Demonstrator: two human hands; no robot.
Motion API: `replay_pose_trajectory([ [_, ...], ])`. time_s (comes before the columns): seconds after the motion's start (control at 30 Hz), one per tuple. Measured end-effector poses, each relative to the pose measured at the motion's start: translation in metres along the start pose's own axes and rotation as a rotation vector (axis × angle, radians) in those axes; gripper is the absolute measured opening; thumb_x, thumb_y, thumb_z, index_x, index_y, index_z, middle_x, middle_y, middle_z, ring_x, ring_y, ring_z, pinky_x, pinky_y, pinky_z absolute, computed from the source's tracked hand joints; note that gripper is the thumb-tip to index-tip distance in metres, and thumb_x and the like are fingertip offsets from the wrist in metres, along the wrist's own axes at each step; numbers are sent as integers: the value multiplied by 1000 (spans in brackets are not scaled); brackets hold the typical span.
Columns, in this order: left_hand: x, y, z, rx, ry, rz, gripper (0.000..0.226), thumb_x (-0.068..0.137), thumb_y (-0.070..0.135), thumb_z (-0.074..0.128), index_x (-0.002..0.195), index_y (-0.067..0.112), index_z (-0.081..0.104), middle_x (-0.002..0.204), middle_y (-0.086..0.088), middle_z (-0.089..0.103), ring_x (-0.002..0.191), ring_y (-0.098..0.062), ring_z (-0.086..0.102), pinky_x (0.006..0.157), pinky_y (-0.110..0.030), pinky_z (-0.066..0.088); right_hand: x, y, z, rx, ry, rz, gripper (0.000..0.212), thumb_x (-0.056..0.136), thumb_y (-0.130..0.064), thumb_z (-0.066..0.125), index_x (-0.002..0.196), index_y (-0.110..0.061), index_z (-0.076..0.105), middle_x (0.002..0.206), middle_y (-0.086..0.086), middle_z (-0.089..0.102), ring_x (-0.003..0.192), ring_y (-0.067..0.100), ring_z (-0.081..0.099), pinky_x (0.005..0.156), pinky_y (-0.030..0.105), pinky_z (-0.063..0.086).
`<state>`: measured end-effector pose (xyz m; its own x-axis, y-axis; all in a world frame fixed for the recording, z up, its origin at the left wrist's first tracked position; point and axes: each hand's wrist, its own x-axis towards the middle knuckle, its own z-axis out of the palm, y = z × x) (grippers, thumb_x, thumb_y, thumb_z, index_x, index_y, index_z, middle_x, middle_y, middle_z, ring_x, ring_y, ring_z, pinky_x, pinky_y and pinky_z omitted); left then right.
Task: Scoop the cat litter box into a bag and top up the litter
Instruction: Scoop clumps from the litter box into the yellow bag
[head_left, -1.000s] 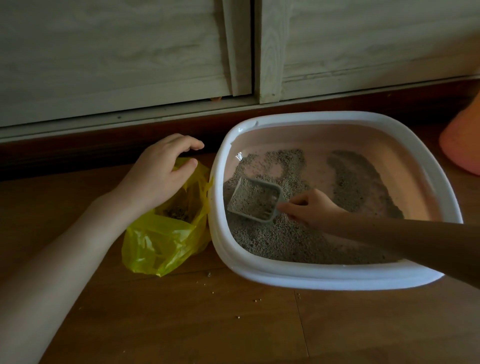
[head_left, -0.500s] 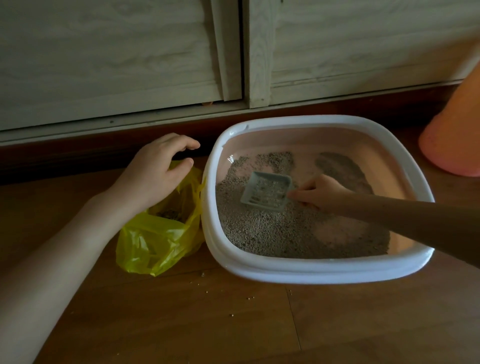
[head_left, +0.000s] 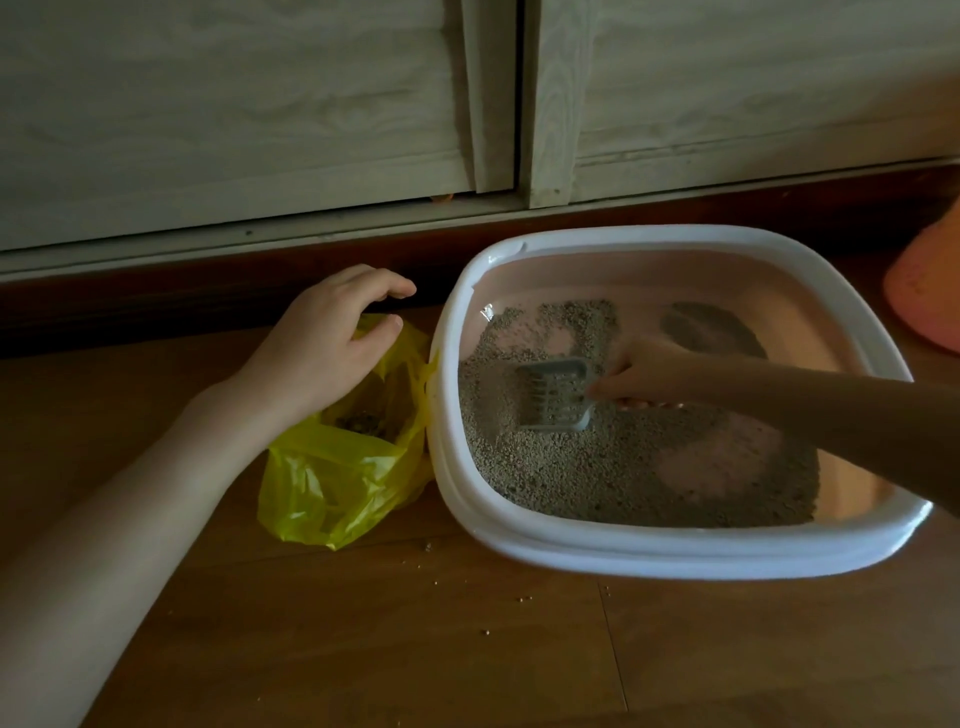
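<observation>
Litter box (head_left: 675, 551) sits at three o'clock of the bag (head_left: 332, 483). My right grip (head_left: 641, 376), clamped on the scoop (head_left: 556, 395), has sifted it nearly empty; left grip (head_left: 322, 343) holds the bag open, so scooping goes on.

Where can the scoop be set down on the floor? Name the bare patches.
Bare floor lies in front of the yellow bag and litter box, with a few stray grains. It is crowded between the bag and box, which touch, and the strip behind the box by the cabinet is narrow.
</observation>
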<state>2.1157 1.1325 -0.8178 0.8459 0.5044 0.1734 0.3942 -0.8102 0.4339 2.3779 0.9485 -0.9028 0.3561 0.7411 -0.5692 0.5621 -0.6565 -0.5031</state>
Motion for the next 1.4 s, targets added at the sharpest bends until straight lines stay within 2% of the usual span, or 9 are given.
replay_pose_trajectory([
  [0.23, 0, -4, 1, -6, -1, -17, 32, 93, 17, 53, 125, 20, 57, 124, 8, 55, 115, -6, 48, 94, -22, 36, 7, -15, 33, 90, -34, -66, 40, 87, -42, 64, 57, -16, 60, 38, -8, 51, 33, 6, 41, 41, 18, 40],
  [0.43, 0, -6, 3, 7, -11, -16, 33, 93, 17, 53, 126, 20, 56, 125, 8, 55, 116, -7, 49, 95, -23, 37, -12, 15, -5, 73, -166, -127, 37, 88, -39, 61, 60, -15, 62, 42, -7, 51, 33, 6, 37, 37, 17, 32],
  [0.63, 5, -2, 4, 11, -16, -6, 32, 93, 17, 54, 125, 19, 57, 124, 7, 55, 115, -8, 49, 97, -27, 38, -10, 50, -24, -151, -222, -111, 33, 85, -35, 67, 61, -12, 67, 49, -4, 57, 39, 7, 44, 49, 18, 41],
  [0.8, 6, 1, 5, 14, -14, -3, 32, 93, 16, 54, 124, 18, 58, 122, 8, 56, 114, -8, 50, 96, -27, 38, -3, 27, 1, -224, -266, -182, 34, 88, -38, 63, 59, -19, 62, 47, -7, 55, 40, 4, 45, 56, 18, 43],
  [0.9, 4, 1, 3, 17, -12, -7, 32, 93, 16, 54, 125, 19, 58, 123, 8, 55, 113, -7, 49, 95, -25, 37, 5, 11, 28, -153, -305, -201, 32, 88, -34, 64, 59, -19, 63, 46, -8, 57, 38, 3, 46, 59, 22, 45],
  [1.0, 2, 1, 1, 18, -14, -11, 32, 93, 17, 54, 125, 19, 58, 123, 9, 55, 113, -6, 49, 94, -24, 37, 10, 4, 43, -65, -300, -201, 37, 86, -37, 65, 53, -20, 62, 49, -5, 58, 44, 11, 46, 64, 31, 46],
  [1.13, 0, 1, -2, 11, -5, -11, 32, 93, 16, 54, 124, 19, 58, 122, 9, 55, 113, -6, 49, 93, -23, 37, 6, 8, 48, 56, -292, -207, 34, 86, -34, 67, 56, -19, 64, 50, -5, 59, 41, 7, 47, 54, 22, 44],
  [1.27, 0, 1, -4, 12, 7, -10, 32, 93, 16, 54, 124, 20, 58, 122, 10, 55, 112, -4, 49, 92, -20, 35, -4, 12, 49, 181, -263, -188, 36, 89, -36, 63, 60, -15, 64, 43, -7, 51, 35, 8, 38, 41, 19, 33],
  [1.4, 0, 1, -4, 13, 9, 1, 31, 93, 17, 54, 124, 21, 58, 121, 10, 56, 111, -3, 48, 91, -18, 35, -12, 12, 33, 204, -160, -127, 39, 86, -43, 64, 63, -11, 64, 43, -4, 49, 35, 10, 37, 38, 18, 33],
])
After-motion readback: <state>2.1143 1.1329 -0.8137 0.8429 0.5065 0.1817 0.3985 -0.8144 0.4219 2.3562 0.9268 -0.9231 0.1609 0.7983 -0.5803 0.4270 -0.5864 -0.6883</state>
